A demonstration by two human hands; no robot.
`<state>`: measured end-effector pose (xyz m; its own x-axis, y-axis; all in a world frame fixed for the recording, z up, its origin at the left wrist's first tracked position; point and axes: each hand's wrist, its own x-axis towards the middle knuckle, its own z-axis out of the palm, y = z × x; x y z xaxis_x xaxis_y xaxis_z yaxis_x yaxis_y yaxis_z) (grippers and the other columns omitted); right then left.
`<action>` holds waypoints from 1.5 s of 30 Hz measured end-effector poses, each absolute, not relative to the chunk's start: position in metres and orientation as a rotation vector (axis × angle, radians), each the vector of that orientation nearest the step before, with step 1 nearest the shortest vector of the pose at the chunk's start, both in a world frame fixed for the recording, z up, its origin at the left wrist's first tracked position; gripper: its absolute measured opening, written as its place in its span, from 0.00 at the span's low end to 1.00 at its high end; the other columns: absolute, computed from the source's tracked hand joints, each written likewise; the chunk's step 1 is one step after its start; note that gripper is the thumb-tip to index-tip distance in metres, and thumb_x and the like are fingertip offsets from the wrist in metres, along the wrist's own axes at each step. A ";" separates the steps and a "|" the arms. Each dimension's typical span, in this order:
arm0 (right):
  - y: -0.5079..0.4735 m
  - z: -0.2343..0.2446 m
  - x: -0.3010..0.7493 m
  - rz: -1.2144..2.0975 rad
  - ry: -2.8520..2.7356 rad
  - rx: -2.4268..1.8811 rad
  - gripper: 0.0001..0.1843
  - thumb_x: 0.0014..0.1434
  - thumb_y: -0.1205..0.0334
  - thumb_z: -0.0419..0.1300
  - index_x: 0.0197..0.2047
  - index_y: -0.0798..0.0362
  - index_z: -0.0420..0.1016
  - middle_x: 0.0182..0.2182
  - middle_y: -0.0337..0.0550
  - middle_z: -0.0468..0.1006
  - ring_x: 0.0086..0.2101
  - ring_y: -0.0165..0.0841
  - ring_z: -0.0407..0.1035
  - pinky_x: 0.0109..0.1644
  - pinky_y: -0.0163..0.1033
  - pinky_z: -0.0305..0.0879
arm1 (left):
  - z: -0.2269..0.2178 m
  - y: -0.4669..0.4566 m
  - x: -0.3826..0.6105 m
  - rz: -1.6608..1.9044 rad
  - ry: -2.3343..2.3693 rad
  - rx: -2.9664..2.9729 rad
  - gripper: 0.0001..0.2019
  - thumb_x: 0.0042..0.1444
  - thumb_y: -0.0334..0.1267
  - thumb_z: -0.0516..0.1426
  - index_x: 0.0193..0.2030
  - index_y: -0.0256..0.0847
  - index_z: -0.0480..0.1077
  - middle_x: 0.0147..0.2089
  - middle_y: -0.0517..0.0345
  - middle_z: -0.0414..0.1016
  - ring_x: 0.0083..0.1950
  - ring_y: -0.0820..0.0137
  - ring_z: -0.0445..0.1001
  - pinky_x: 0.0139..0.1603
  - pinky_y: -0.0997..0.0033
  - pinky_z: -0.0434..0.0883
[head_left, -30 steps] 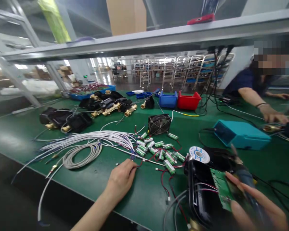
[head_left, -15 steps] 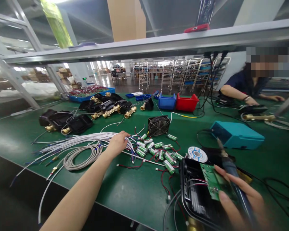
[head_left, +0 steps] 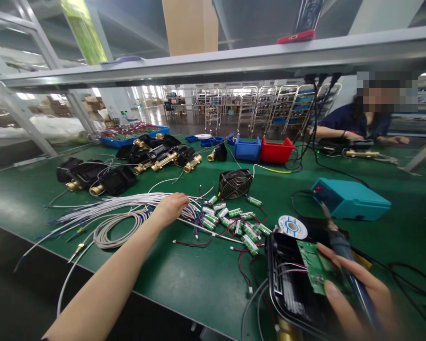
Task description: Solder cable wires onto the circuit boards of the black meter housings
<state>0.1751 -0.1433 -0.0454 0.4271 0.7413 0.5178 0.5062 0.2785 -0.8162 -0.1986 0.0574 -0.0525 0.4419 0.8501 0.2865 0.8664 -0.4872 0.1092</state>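
My left hand [head_left: 171,207] reaches out over a bundle of white wires [head_left: 128,204] on the green bench, fingers curled down on the strands near their blue ends. My right hand [head_left: 355,293] grips a soldering iron [head_left: 337,241], its tip pointing up and away, and its thumb rests on a green circuit board [head_left: 317,271]. The board sits tilted in an open black housing [head_left: 291,284] with white leads inside. A pile of small green batteries [head_left: 234,221] with red leads lies between my two hands.
A solder spool [head_left: 293,227], a small black fan [head_left: 235,183] and a teal soldering station [head_left: 351,199] stand beyond the housing. Black valve bodies with brass fittings [head_left: 159,156] lie at the back left, next to blue [head_left: 247,148] and red [head_left: 277,150] bins. A co-worker [head_left: 355,125] sits far right.
My left hand left the red lead near the bench's front and reached forward onto the white wire bundle. The right hand kept the soldering iron over the housing. The co-worker's arm drew back.
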 end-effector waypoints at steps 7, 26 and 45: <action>-0.141 -0.050 0.179 0.218 -1.230 -1.403 0.20 0.63 0.49 0.59 0.56 0.46 0.70 0.58 0.49 0.75 0.59 0.55 0.66 0.65 0.64 0.57 | -0.049 0.047 -0.201 -0.637 -1.549 -2.537 0.11 0.67 0.41 0.58 0.51 0.38 0.73 0.51 0.51 0.77 0.48 0.63 0.78 0.50 0.55 0.77; -0.146 -0.045 0.188 0.219 -1.363 -1.389 0.19 0.65 0.54 0.58 0.58 0.47 0.69 0.58 0.49 0.76 0.58 0.44 0.71 0.62 0.51 0.67 | -0.010 -0.014 -0.071 -1.605 -1.644 -3.093 0.12 0.60 0.43 0.56 0.36 0.38 0.77 0.23 0.62 0.74 0.17 0.78 0.63 0.18 0.79 0.62; -0.138 -0.001 0.189 -0.119 -1.576 -1.417 0.10 0.67 0.60 0.57 0.50 0.45 0.75 0.49 0.46 0.79 0.51 0.40 0.74 0.56 0.48 0.72 | 0.000 -0.033 0.019 -2.213 -1.733 -3.677 0.17 0.43 0.48 0.71 0.27 0.35 0.76 0.27 0.53 0.82 0.14 0.83 0.57 0.15 0.81 0.51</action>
